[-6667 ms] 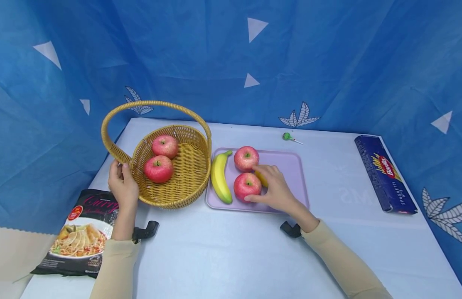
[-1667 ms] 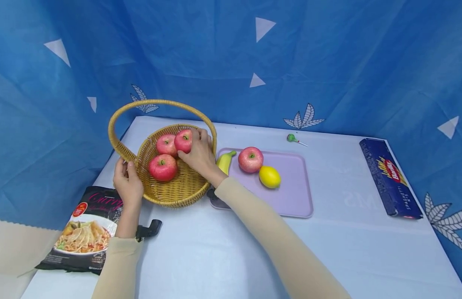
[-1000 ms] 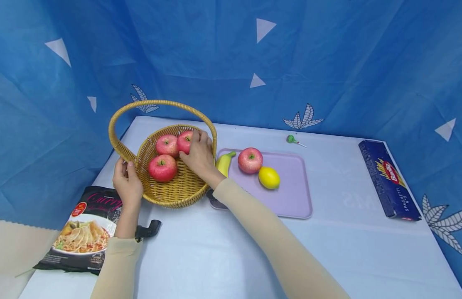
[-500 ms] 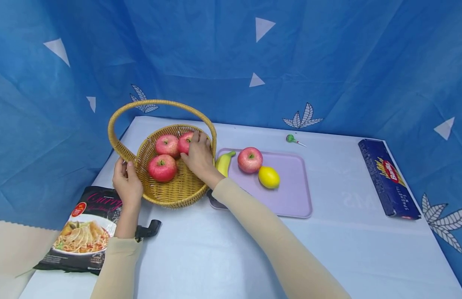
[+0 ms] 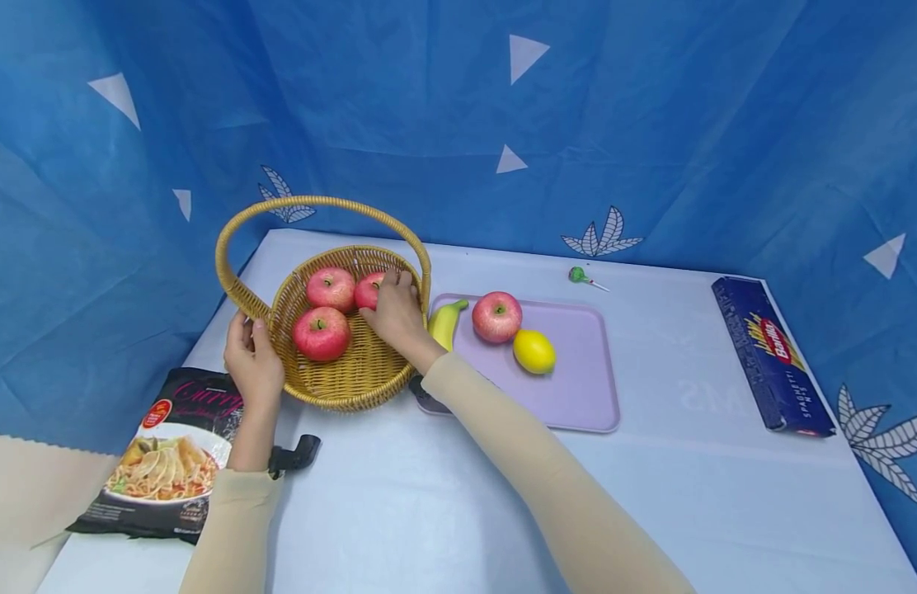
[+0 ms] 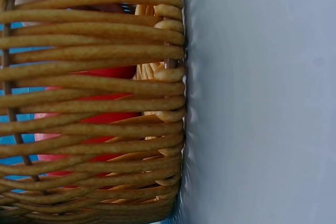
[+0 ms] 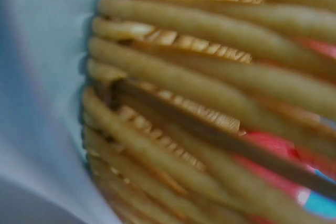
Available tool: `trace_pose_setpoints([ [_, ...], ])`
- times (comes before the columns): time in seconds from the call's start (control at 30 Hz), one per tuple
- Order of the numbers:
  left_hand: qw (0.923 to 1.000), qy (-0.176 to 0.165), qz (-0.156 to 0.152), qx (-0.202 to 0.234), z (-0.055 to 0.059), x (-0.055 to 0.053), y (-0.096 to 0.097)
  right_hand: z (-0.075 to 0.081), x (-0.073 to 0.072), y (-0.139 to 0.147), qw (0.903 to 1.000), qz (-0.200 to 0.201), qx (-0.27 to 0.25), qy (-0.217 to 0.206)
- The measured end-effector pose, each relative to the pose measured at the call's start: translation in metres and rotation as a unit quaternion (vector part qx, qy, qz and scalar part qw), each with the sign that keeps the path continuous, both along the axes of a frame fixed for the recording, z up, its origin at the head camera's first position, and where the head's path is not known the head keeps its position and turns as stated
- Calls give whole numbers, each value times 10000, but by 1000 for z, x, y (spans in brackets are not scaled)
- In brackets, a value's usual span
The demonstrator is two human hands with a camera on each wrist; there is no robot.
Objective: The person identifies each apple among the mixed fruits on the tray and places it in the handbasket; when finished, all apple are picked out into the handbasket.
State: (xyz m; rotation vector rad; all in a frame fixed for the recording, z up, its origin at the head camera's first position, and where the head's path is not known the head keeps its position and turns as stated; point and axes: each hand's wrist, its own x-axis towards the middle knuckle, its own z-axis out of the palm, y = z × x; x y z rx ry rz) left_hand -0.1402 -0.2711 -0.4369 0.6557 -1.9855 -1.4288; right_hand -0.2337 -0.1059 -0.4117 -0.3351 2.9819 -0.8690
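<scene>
A yellow wicker basket (image 5: 343,381) with a tall arched handle stands at left. My left hand (image 5: 255,371) grips it at the left side, where the handle meets the rim. Inside, my right hand (image 5: 401,318) holds an apple (image 5: 367,290) from the right, its fingers covering much of the fruit. Two more red apples, one at the back (image 5: 330,287) and one in front (image 5: 321,334), lie to its left. Both wrist cameras face the woven wall (image 6: 94,107), with red fruit (image 7: 269,142) showing through the gaps and the fingers mostly hidden.
A lilac tray (image 5: 577,396) right of the basket bears an apple (image 5: 497,317), a lemon (image 5: 534,352) and a banana (image 5: 445,323) partly behind the right wrist. A lollipop (image 5: 579,275), a spaghetti box (image 5: 773,355) and a noodle packet (image 5: 162,462) lie around.
The right hand has carried the front apple from the tray into the basket. Within the last second, that apple has shifted slightly right and toward me. The left hand stays at the basket.
</scene>
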Motion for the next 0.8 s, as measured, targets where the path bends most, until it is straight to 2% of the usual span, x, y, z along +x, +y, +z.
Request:
trace_pose_setpoints([
  [0.27,10000,48,23,-34,1,1,1,-1,0,2,9999,105,-68,-10],
  [0.5,10000,3,18,-31,1,1,1,-2,1,5,9988,408,-129,258],
  [0.8,10000,-4,30,-40,1,0,0,6,7,12,9925,804,-782,492],
])
